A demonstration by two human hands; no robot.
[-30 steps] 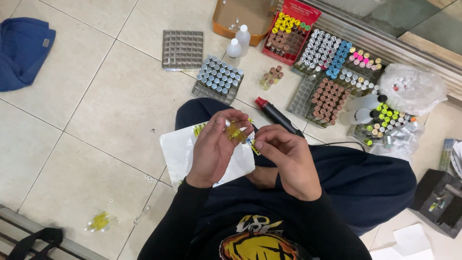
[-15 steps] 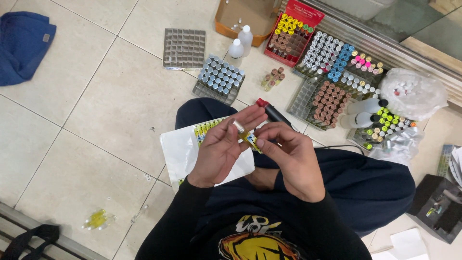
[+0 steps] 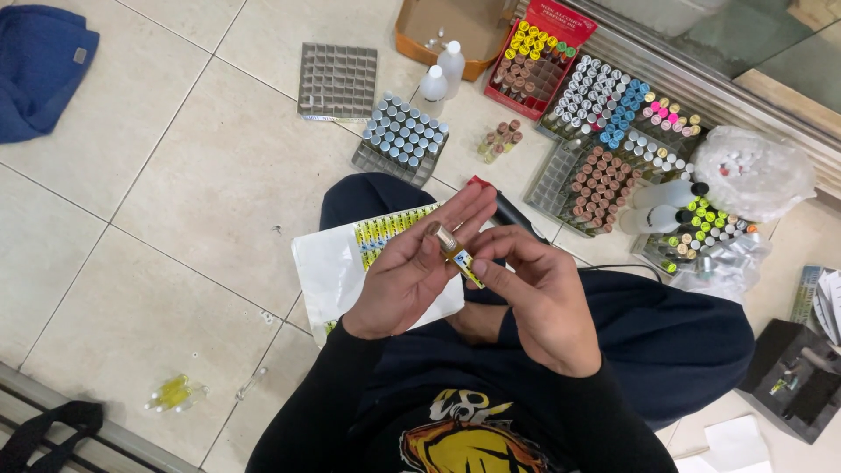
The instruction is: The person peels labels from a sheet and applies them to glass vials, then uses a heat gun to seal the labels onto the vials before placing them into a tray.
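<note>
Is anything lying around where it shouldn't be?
Yes. A small clump of yellow vials lies loose on the floor tiles at lower left, far from the trays where the other vials stand upright in rows.

Even, fairly bright overhead light falls on the pale glossy floor tiles (image 3: pixel 201 175), which carry soft sheen but no harsh glare. Shadows stay faint and short. Focus is sharp centrally, with slight wide-angle stretching toward the corners.
</note>
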